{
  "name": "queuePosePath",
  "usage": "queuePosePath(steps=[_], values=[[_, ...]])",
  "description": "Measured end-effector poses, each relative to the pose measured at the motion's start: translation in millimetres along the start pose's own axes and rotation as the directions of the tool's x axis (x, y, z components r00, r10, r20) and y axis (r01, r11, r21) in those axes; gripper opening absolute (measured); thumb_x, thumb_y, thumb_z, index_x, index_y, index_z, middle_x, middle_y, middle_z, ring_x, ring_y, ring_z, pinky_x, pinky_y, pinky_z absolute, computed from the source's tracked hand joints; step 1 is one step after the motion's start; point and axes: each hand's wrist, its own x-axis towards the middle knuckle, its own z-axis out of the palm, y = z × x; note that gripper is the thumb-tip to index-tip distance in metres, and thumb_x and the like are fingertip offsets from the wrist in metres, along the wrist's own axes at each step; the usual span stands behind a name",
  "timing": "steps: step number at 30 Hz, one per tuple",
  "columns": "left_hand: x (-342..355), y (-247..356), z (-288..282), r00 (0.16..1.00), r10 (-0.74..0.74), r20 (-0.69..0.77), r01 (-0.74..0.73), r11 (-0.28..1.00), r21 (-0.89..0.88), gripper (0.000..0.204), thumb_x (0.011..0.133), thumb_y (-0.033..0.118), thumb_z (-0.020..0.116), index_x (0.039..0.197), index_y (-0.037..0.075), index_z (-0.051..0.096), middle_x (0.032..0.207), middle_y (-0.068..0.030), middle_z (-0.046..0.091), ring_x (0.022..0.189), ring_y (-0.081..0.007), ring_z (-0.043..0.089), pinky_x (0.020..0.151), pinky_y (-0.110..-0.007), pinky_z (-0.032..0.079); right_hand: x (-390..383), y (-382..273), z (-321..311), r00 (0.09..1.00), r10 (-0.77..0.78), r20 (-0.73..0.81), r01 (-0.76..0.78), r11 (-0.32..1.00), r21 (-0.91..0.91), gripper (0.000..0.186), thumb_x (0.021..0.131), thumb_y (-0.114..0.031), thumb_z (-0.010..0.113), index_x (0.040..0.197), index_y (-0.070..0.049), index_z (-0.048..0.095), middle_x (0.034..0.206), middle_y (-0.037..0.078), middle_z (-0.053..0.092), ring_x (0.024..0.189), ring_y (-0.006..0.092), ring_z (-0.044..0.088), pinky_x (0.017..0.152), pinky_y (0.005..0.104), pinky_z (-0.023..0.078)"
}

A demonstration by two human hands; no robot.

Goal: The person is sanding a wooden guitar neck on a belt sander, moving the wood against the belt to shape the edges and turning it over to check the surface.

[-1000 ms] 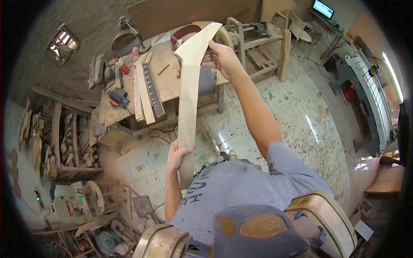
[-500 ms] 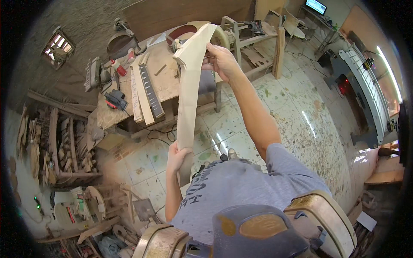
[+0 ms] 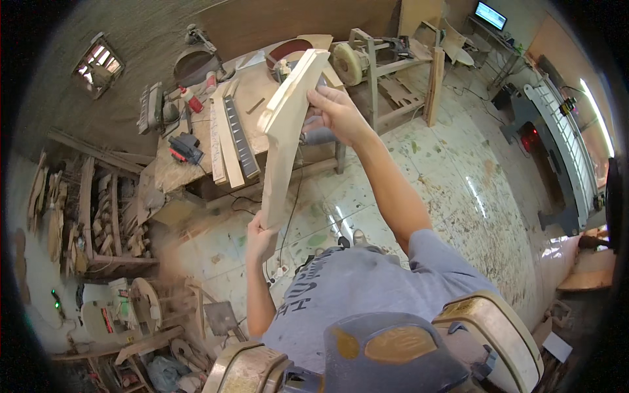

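Note:
A pale, unfinished wooden guitar neck is held up in front of me, its wide headstock end pointing away. My left hand closes round the narrow near end, thumb on top. At the headstock's right edge, my right hand grips with thumb and fingers; some fingertips are hidden behind the wood. The neck is tilted so that the headstock's thick left side edge shows. Beyond it, on the workbench, lies a dark fretboard with pale inlays, beside long wooden strips.
A red-and-black power tool and a red bottle stand on the bench. A wooden frame stands to its right. Scrap wood fills a rack at left. A grey machine is at far right; debris dots the tiled floor.
The neck has turned and tilted, showing more of the headstock's side edge. Its near end has shifted left and slightly up with my left hand. Both hands keep their hold.

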Motion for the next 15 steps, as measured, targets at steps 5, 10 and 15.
queuePosePath(steps=[5, 10, 15], values=[[4.7, -47.4, -11.2, 0.989, -0.127, 0.071, 0.132, 0.989, -0.068, 0.039, 0.071, 0.003, 0.073, 0.11, 0.004, 0.073, 0.097, 0.0004, 0.071, 0.089, -0.0109, 0.063, 0.085, -0.029, 0.048, -14.2, 7.9, 30.9, 0.995, -0.004, 0.1, 0.014, 0.995, -0.097, 0.04, 0.099, -0.031, 0.063, 0.121, 0.002, 0.059, 0.103, 0.009, 0.069, 0.086, 0.0162, 0.069, 0.073, 0.0295, 0.062], [-3.3, -49.6, -3.7, 0.985, -0.131, 0.115, 0.144, 0.983, -0.115, 0.043, 0.069, 0.004, 0.07, 0.111, 0.001, 0.074, 0.093, -0.0036, 0.072, 0.089, -0.0139, 0.065, 0.086, -0.031, 0.049, -21.0, 6.2, 39.5, 0.992, 0.046, 0.115, -0.026, 0.986, -0.167, 0.039, 0.098, -0.028, 0.065, 0.121, 0.003, 0.06, 0.103, 0.009, 0.068, 0.086, 0.0165, 0.069, 0.073, 0.0305, 0.062], [-9.0, -42.6, 0.2, 0.977, -0.169, 0.132, 0.189, 0.969, -0.162, 0.047, 0.063, 0.002, 0.065, 0.109, -0.002, 0.073, 0.091, -0.0076, 0.073, 0.088, -0.0181, 0.068, 0.086, -0.033, 0.051, -17.6, 7.6, 38.2, 0.994, 0.04, 0.103, -0.022, 0.985, -0.172, 0.04, 0.096, -0.027, 0.067, 0.121, 0.003, 0.06, 0.103, 0.01, 0.068, 0.086, 0.0171, 0.069, 0.07, 0.0308, 0.063]])
